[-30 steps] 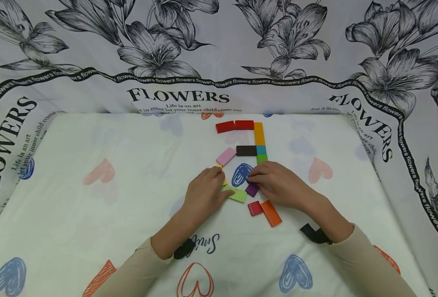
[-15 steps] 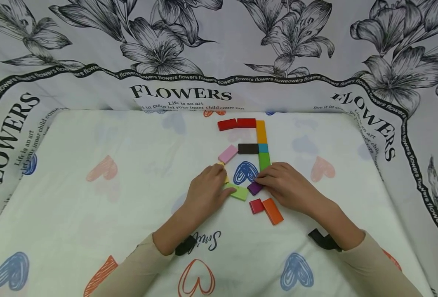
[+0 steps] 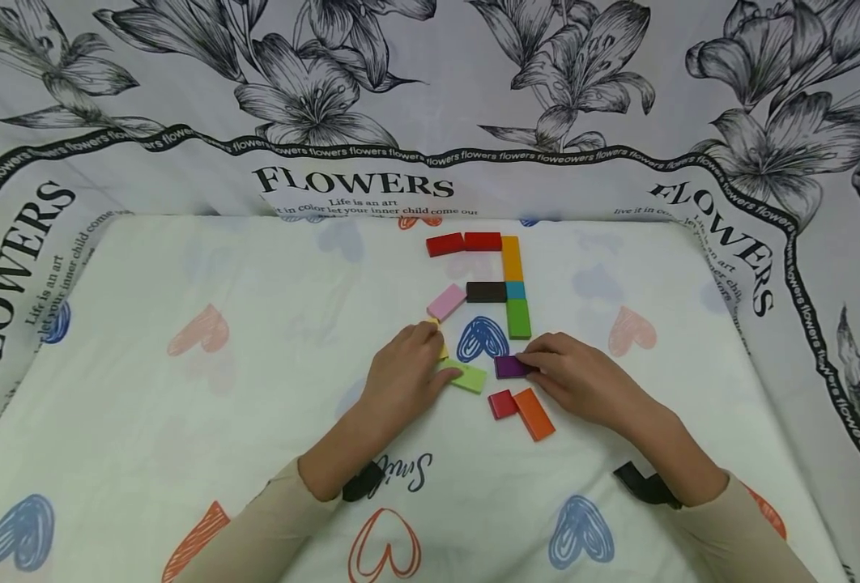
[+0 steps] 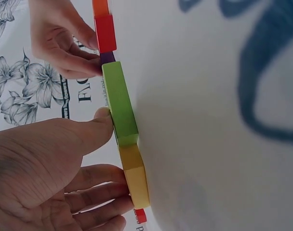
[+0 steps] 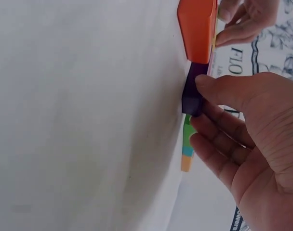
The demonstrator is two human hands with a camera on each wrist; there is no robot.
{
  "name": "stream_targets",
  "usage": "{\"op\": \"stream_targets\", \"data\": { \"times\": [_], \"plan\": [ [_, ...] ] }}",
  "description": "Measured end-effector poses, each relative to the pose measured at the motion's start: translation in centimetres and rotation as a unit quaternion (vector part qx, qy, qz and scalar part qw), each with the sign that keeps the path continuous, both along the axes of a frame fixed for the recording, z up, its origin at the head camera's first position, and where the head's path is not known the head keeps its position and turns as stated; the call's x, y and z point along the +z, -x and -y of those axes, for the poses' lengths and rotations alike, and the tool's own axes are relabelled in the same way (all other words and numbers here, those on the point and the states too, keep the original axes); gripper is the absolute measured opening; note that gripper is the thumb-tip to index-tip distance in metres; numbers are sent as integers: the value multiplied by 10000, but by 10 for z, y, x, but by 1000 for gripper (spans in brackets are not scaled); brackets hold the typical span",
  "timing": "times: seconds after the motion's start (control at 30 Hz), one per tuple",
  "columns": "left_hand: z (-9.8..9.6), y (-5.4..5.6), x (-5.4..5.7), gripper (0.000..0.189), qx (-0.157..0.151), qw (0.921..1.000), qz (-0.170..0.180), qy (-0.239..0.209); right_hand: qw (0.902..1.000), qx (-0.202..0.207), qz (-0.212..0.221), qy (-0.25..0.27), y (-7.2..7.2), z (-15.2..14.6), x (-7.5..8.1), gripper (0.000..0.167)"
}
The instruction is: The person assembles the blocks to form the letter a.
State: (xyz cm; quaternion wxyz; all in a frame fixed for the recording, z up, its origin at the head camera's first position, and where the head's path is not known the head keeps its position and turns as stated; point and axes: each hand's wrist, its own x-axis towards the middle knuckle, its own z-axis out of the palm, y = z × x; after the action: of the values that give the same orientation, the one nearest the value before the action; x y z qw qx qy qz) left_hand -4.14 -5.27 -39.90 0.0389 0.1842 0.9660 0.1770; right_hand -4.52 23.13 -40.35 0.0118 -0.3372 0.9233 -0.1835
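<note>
My right hand (image 3: 579,374) pinches a purple block (image 3: 510,367) between thumb and fingers, just below the green block (image 3: 518,319). The right wrist view shows its thumb on the purple block (image 5: 193,89). My left hand (image 3: 403,366) rests against two joined blocks. Its thumb touches the side of the lime block (image 4: 120,98), while its fingertips lie against the yellow block (image 4: 135,178). From the head view, fingers partly cover the yellow block (image 3: 442,344). A gap separates the lime block (image 3: 470,378) from the purple one.
Near me lie a red block (image 3: 502,404) and an orange block (image 3: 535,414), touching. Further off, red blocks (image 3: 483,241), a yellow-orange block (image 3: 512,259), a blue block (image 3: 515,290), a black block (image 3: 486,292) and a pink block (image 3: 447,302) form a bent line on the heart-patterned cloth (image 3: 291,324).
My right hand has shifted right and toward me. The purple block has turned from a slant to lie nearly crosswise, and the green block is now uncovered. The left hand stays put.
</note>
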Motion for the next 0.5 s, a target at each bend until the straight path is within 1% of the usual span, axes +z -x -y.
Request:
{"op": "stream_targets", "data": {
  "times": [0.1, 0.23, 0.37, 0.5],
  "plan": [
    [1, -1, 0, 53, -1, 10000, -36, 45, 9997, -159, 176, 99, -1, -4, -1, 33],
    [0, -1, -1, 53, -36, 9998, -153, 96, 9986, -422, 289, 113, -5, -9, -3, 32],
    [0, -1, -2, 53, -49, 9997, -219, 114, 9972, -661, 315, 122, -9, -14, -4, 30],
    [1, -1, -3, 53, -25, 9997, -228, 124, 9954, -905, 239, 224, -13, -17, -4, 31]
  ]
}}
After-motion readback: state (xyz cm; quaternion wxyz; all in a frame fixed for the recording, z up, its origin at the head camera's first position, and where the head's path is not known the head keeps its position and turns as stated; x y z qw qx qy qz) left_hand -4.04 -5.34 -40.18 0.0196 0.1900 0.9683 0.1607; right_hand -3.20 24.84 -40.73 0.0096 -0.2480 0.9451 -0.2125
